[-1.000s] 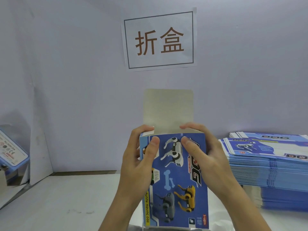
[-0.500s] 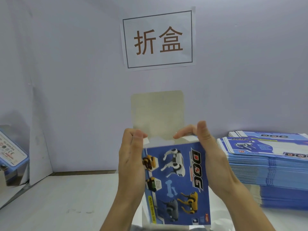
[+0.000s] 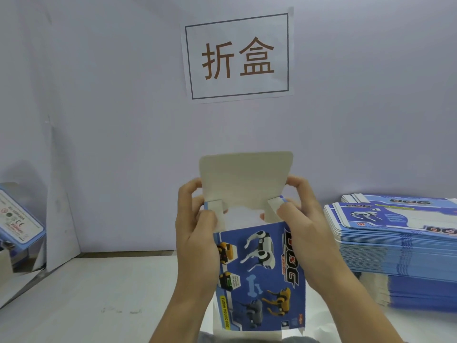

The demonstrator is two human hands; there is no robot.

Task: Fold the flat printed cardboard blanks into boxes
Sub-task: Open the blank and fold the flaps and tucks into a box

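Head view first, and I take the biggest things before the small ones. I see a pale wall behind everything, with a white paper sign (image 3: 238, 56) taped to it that carries two brown characters inside a dark frame. Below it runs the light tabletop (image 3: 99, 293). On its right side sits a tall stack of flat blanks (image 3: 400, 253) — blue and white printed sheets, the top one showing a white robot dog and "DOG" lettering. At the far left edge I make out a finished blue box (image 3: 18, 219) lying tilted, its label side up; what it rests on I cannot tell.

In the middle, held up above the tabletop in front of me, is the box (image 3: 262, 278) I am folding. It is already opened into a tube, and its mouth shows only a pale inside — I see nothing in it. Its blue front panel shows a white robot dog, a yellow one, a grey one, a bone and the word "DOG" running down the right edge. The lid flap (image 3: 246, 179), plain grey-beige on this side, stands upright behind the opening.

My left hand (image 3: 195, 233) grips the upper left corner, thumb pressing the left side flap (image 3: 217, 214) inward. My right hand (image 3: 304, 229) grips the upper right corner the same way, thumb on the right side flap (image 3: 274, 209), fingers curled behind.
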